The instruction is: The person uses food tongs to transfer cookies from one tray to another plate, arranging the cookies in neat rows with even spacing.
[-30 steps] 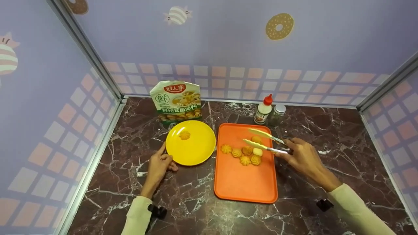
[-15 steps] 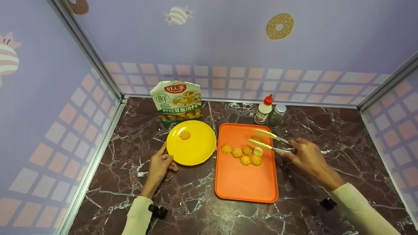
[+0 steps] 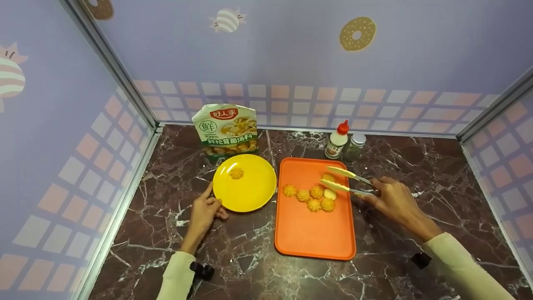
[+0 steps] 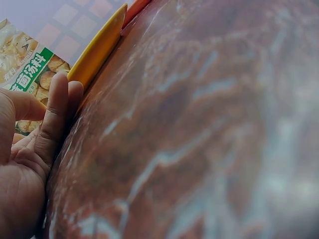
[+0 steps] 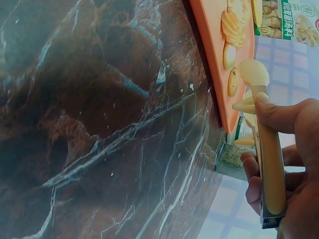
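Observation:
In the head view my right hand (image 3: 393, 200) grips a pair of tongs (image 3: 356, 191) with pale yellow tips. The tips stand apart over the upper right of an orange tray (image 3: 315, 237), with nothing pinched between them. Several piped cookies (image 3: 303, 195) lie on the tray, next to a smooth pale round piece (image 3: 330, 194); another round cookie (image 3: 328, 178) shows partly behind the tongs. My left hand (image 3: 204, 212) rests on the table beside a yellow plate (image 3: 250, 196), fingertips at its left rim. One flower-shaped cookie (image 3: 236, 173) lies on that plate.
A food pouch (image 3: 227, 131) stands upright behind the plate. Behind the tray are a white bottle with a red cap (image 3: 336, 141) and a glass jar with a silver lid (image 3: 356, 146). Patterned walls enclose the dark marbled table (image 3: 241, 250) at the back and sides.
My right hand has drawn the tongs a little to the right over the tray, their tips still apart. My left hand stays at the plate's rim, and the cookies have not moved.

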Motion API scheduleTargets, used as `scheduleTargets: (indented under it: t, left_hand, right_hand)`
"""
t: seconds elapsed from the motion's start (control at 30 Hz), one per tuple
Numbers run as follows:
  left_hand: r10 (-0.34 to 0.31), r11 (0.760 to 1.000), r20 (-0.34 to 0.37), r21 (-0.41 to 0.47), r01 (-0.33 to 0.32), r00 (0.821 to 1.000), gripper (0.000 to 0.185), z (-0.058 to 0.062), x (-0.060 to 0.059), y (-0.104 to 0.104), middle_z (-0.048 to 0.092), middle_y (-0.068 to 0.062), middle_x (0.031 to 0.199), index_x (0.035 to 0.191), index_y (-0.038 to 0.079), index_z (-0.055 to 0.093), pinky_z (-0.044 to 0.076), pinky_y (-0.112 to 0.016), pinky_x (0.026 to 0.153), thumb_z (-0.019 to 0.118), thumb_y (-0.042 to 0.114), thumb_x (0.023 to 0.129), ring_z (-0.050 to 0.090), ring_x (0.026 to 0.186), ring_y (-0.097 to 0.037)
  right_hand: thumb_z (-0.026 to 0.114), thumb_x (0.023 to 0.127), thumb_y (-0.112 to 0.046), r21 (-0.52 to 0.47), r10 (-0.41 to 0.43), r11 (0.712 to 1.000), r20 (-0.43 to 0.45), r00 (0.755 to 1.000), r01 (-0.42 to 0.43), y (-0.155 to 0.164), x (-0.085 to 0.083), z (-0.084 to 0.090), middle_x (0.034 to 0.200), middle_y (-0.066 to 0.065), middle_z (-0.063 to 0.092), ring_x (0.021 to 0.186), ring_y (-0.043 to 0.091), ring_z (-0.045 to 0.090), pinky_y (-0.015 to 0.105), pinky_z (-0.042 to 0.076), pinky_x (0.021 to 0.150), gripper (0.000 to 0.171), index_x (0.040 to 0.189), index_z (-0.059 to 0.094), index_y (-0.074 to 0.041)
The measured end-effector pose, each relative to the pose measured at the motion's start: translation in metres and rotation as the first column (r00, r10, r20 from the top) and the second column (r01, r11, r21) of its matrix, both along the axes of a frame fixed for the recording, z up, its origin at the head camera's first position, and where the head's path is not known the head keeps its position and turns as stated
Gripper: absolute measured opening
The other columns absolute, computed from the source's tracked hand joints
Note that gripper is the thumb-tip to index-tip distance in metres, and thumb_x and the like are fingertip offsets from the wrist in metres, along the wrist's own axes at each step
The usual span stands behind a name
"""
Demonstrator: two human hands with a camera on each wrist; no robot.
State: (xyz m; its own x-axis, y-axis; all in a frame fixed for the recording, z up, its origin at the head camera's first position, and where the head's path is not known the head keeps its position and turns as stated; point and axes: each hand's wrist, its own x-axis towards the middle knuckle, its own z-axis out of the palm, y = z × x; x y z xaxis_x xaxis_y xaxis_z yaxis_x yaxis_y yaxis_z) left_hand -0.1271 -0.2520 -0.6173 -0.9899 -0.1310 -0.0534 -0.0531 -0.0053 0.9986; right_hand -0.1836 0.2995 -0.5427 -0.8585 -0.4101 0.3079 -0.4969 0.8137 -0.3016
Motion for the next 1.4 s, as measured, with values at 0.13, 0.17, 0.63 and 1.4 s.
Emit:
scheduleTargets:
  t: [0.13, 0.17, 0.63, 1.4]
  left_hand:
    - [-0.002, 1.000, -0.002, 0.009, 0.002, 1.000, 0.075, 0.001, 0.000, 0.000, 0.066, -0.020, 0.073, 0.172, -0.001, 0.027, 0.068, -0.034, 0.057, 0.059, -0.008, 0.105, 0.073, 0.058, -0.022]
    - [-0.001, 1.000, -0.001, 0.009, 0.001, 1.000, 0.075, 0.001, -0.001, 0.000, 0.066, -0.020, 0.073, 0.172, -0.001, 0.027, 0.068, -0.034, 0.057, 0.059, -0.008, 0.105, 0.073, 0.058, -0.022]
    - [0.003, 1.000, 0.011, -0.012, -0.003, 1.000, 0.074, 0.003, -0.003, -0.002, 0.070, -0.023, 0.075, 0.172, 0.000, 0.027, 0.067, -0.031, 0.057, 0.058, -0.009, 0.106, 0.073, 0.057, -0.021]
    - [-0.008, 1.000, 0.002, -0.006, 0.008, 1.000, 0.074, 0.001, 0.001, 0.000, 0.067, -0.022, 0.074, 0.172, -0.001, 0.027, 0.068, -0.034, 0.058, 0.058, -0.008, 0.106, 0.073, 0.058, -0.023]
  right_hand:
    - [0.097, 0.085, -0.020, -0.003, 0.003, 1.000, 0.008, 1.000, -0.003, 0.002, -0.002, 0.001, 0.076, 0.004, 0.056, 0.059, 0.017, 0.049, 0.039, 0.050, 0.050, 0.031, 0.090, 0.072, -0.002]
    - [0.097, 0.084, -0.020, 0.000, 0.006, 1.000, 0.001, 1.000, -0.006, 0.003, -0.004, 0.001, 0.076, 0.004, 0.056, 0.058, 0.018, 0.050, 0.041, 0.051, 0.049, 0.031, 0.090, 0.073, -0.002]
    - [0.096, 0.086, -0.023, 0.033, 0.066, 0.997, 0.016, 0.998, -0.067, 0.008, -0.017, 0.007, 0.077, 0.005, 0.060, 0.061, 0.017, 0.049, 0.039, 0.047, 0.050, 0.030, 0.085, 0.070, -0.007]
    - [0.092, 0.093, -0.026, -0.009, 0.037, 0.999, 0.253, 0.967, -0.036, 0.017, -0.025, 0.011, 0.079, 0.001, 0.065, 0.057, 0.010, 0.051, 0.027, 0.044, 0.048, 0.025, 0.103, 0.083, -0.005]
